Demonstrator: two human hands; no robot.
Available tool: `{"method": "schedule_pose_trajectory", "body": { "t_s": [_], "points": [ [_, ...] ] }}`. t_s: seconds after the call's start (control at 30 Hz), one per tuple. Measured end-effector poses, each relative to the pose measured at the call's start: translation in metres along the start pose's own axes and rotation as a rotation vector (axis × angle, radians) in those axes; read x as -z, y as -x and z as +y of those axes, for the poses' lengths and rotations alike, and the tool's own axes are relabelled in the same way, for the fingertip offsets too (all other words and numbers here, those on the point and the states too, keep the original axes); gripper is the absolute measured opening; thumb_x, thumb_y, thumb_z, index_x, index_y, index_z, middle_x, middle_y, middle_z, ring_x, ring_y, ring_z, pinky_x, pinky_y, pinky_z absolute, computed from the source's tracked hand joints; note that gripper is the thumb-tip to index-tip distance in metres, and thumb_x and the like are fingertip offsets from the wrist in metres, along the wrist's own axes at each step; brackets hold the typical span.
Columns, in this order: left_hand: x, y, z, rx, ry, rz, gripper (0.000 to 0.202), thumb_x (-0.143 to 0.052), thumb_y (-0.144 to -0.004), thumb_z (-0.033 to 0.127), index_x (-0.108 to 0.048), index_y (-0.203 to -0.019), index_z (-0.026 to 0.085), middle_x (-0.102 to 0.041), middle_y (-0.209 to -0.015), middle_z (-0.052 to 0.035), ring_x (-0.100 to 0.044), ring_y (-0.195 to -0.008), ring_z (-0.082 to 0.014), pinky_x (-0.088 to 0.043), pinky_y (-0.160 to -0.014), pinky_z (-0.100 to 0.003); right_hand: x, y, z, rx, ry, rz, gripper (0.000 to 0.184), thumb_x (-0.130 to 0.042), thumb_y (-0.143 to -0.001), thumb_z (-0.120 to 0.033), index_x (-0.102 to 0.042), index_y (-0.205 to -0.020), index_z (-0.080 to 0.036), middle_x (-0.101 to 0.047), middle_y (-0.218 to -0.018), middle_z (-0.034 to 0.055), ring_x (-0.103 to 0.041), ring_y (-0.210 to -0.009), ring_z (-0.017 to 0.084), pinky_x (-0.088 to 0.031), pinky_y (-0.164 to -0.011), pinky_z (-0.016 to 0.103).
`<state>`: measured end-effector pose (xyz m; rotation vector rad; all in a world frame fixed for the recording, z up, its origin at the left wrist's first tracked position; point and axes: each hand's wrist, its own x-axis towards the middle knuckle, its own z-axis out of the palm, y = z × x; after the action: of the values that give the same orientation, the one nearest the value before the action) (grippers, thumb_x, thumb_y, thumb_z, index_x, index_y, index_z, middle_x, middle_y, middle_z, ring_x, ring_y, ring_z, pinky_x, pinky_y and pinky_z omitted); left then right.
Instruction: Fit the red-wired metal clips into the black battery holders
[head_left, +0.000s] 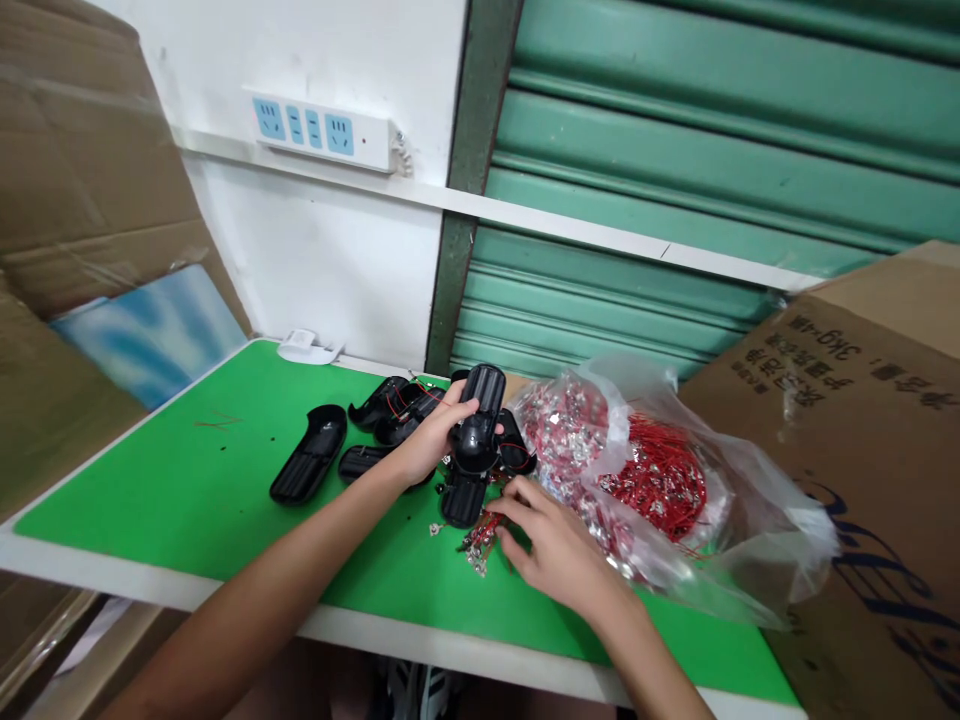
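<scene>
Okay, black casing [482,415] is mid-frame, up in your left hand [439,430], closed round it: thumb on the left edge, a fingertip showing at the right edge, rest hidden behind. Looks like light, stiff plastic; the glossy rounded end could slip, so hold by the ribbed length. Your right hand [546,535] is half curled, just below and right of centre, fingertips at a bunch of wired clips [480,550]; can't tell if you're pinching one. Those wires look thin, bendy, likely to tangle, joints probably fragile; best taken by the metal end. More black shells [309,458] lie left of centre on the green tabletop [157,500], some with red wires in or across them. Right of centre, a clear plastic bag [757,500] lies open around a heap of red wires [660,485]. Writing: carton [862,420] at the right edge shows tilted Chinese print, "3kg" legible, other characters hard to read; big blue lettering at lower right is cut off, brand unreadable. Power strip [322,133], upper left: no readable label.
</scene>
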<state>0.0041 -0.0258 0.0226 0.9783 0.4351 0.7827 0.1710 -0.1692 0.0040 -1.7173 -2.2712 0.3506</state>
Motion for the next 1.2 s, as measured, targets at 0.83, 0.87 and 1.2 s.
{"method": "schedule_pose_trajectory", "body": {
  "t_s": [0.83, 0.87, 1.2],
  "points": [
    [0.008, -0.004, 0.006, 0.134, 0.156, 0.084, 0.055, -0.065, -0.087, 0.047, -0.064, -0.129, 0.012, -0.078, -0.101, -0.0135, -0.075, -0.091, -0.0278, -0.059, -0.071, -0.032, 0.037, -0.054, 0.01, -0.042, -0.82, 0.471, 0.01, -0.059, -0.092, -0.031, -0.063, -0.09, -0.022, -0.061, -0.077, -0.0001, -0.058, -0.067, 0.015, -0.046, -0.062, 0.028],
    [0.009, -0.005, 0.007, 0.135, 0.163, 0.09, 0.053, -0.065, -0.087, 0.046, -0.065, -0.127, 0.011, -0.078, -0.1, -0.0144, -0.076, -0.09, -0.0282, -0.059, -0.071, -0.033, 0.034, -0.066, 0.012, -0.093, -0.87, 0.542, 0.011, -0.06, -0.089, -0.033, -0.061, -0.09, -0.022, -0.058, -0.071, -0.0019, -0.054, -0.061, 0.014, -0.043, -0.057, 0.027],
    [0.01, -0.003, 0.01, 0.214, 0.093, 0.091, 0.049, -0.071, -0.079, 0.041, -0.075, -0.115, 0.009, -0.079, -0.088, -0.0149, -0.072, -0.063, -0.0221, -0.059, -0.063, -0.032, 0.002, -0.083, 0.029, -0.253, -0.705, 0.732, 0.014, -0.056, -0.084, -0.033, -0.063, -0.081, -0.021, -0.052, -0.065, -0.0026, -0.049, -0.061, 0.015, -0.037, -0.059, 0.027]
  ]
}}
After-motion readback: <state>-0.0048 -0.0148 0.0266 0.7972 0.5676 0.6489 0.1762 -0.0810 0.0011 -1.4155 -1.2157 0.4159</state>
